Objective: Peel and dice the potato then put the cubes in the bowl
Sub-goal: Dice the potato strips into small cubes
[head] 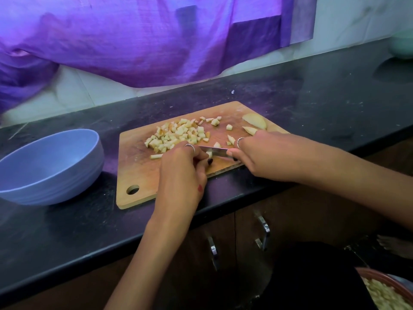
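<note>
Right now a small potato piece (209,154) sits on the cutting board (138,173), pinched by the left hand (182,168), just beside the cube pile (178,135). Right hand (257,156) grips the knife (215,151), blade against the piece; the bowl (48,166) waits well left.

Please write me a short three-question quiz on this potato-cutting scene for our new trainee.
1. True or false: the blue bowl already holds potato cubes.
2. Which hand grips the knife? A) left hand B) right hand C) neither
3. Fill in: the pile of cubes lies on the wooden ____.

Key
1. False: the bowl looks empty; the cubes are on the board.
2. B: the right hand holds the knife, while the left hand pinches a small potato piece at the blade.
3. Board. Larger uncut potato pieces lie at its far right corner.
</note>
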The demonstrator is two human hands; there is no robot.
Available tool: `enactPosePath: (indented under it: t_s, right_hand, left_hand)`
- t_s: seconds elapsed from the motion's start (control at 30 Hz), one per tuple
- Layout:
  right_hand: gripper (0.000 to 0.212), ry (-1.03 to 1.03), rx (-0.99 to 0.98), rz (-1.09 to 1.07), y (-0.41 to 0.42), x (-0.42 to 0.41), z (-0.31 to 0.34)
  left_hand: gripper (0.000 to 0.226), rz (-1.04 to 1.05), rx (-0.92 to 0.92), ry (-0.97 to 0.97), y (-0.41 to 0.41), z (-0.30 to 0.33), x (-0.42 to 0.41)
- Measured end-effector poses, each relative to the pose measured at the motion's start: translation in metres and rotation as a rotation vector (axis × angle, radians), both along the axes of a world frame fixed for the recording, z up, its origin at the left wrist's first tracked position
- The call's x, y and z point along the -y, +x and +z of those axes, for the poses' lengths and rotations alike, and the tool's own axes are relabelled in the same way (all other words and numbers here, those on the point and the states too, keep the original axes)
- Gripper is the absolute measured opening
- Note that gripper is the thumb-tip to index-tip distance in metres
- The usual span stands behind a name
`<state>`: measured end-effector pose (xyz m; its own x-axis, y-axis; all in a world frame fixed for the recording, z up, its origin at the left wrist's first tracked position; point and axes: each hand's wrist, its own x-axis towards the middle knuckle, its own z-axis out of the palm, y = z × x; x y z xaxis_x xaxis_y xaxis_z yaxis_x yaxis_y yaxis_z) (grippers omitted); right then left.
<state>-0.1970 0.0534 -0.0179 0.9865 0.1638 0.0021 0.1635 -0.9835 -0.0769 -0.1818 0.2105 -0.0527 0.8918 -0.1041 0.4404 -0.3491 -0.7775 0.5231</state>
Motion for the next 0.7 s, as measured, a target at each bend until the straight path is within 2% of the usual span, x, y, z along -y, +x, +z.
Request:
enactPosePath:
  t_s: [0.23, 0.37, 0.53, 0.7]
  right_hand:
    - [0.039, -0.131, 0.033, -0.112, -0.023, 0.011, 0.011]
    - [0.042, -0.08, 0.044, -0.135, -0.022, 0.01, 0.013]
    - [0.041, -0.073, -0.02, -0.108, -0.023, 0.006, 0.012]
    - [0.038, -0.042, -0.022, -0.052, -0.013, 0.004, 0.006]
  left_hand:
    - [0.01, -0.019, -0.024, -0.02, 0.003, 0.002, 0.003]
    - [0.011, -0.033, -0.027, -0.02, 0.005, 0.003, 0.005]
    - [0.022, 0.018, 0.029, 0.008, -0.004, -0.002, -0.013]
    - [0.011, 0.031, 0.03, -0.029, -0.003, -0.006, -0.019]
